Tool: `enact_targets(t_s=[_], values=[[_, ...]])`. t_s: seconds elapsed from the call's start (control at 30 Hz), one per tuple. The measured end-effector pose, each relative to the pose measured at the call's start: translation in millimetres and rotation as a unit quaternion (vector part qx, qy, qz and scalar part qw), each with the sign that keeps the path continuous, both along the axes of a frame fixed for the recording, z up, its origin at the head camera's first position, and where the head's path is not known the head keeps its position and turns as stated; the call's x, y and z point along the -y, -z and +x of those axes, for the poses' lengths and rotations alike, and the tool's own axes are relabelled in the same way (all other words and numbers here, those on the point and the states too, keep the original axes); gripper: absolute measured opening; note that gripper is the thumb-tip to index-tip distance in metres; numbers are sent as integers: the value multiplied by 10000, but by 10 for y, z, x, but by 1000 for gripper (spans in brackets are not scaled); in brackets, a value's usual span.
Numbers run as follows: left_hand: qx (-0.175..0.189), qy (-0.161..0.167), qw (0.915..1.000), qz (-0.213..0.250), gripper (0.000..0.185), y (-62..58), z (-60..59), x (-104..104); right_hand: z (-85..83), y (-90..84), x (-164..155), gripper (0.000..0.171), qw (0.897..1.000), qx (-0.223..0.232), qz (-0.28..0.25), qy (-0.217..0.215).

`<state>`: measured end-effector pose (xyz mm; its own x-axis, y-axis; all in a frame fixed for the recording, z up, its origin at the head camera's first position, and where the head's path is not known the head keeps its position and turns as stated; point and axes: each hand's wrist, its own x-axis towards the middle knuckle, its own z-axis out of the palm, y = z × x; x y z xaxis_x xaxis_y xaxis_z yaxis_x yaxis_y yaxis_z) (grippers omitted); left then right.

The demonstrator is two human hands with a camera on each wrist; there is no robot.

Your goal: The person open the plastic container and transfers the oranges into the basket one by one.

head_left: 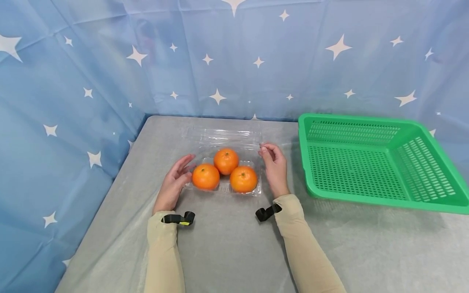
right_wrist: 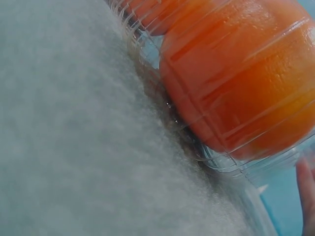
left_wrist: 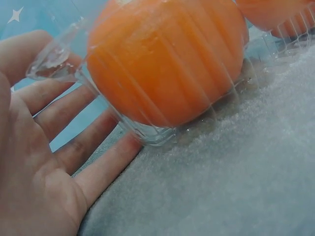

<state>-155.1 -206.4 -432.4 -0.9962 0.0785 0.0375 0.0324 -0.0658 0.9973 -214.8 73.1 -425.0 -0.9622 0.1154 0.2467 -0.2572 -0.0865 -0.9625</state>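
While three oranges (head_left: 225, 171) sit in the clear clamshell tray (head_left: 223, 189) mid-table, left of a green basket (head_left: 377, 162), the left hand (head_left: 176, 181) braces its left wall with relaxed fingers and the right hand (head_left: 274, 167) pinches its far-right rim. Left wrist view: straight fingers (left_wrist: 93, 137) touch the tray (left_wrist: 147, 132) corner, steadying it. Right wrist view: one fingertip (right_wrist: 306, 196) shows beside the tray (right_wrist: 236, 167).

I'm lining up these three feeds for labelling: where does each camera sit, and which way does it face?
Head: worn on the head, looking forward and down at the grey table, the clear tray of three oranges, the green basket; both forearms and hands show.
Left wrist: low at the table, facing the tray's left end; left hand shows, fingers straight.
Right wrist: low at the tray's right end; only a fingertip shows.
Shared: both wrist views show an orange through ribbed plastic, plus the table.
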Motion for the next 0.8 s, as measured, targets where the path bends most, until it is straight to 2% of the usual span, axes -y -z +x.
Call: enact_targets(t_s=[0.17, 0.4, 0.8], values=[[4, -14, 10000, -8, 53, 4, 5, 3, -2, 13, -4, 22, 9999, -84, -95, -83], [46, -20, 10000, -37, 53, 5, -3, -1, -1, 17, -16, 25, 9998, -141, 25, -136], [122, -73, 9998, -100, 52, 14, 1, 1, -6, 50, -44, 29, 9981, -287, -117, -526]])
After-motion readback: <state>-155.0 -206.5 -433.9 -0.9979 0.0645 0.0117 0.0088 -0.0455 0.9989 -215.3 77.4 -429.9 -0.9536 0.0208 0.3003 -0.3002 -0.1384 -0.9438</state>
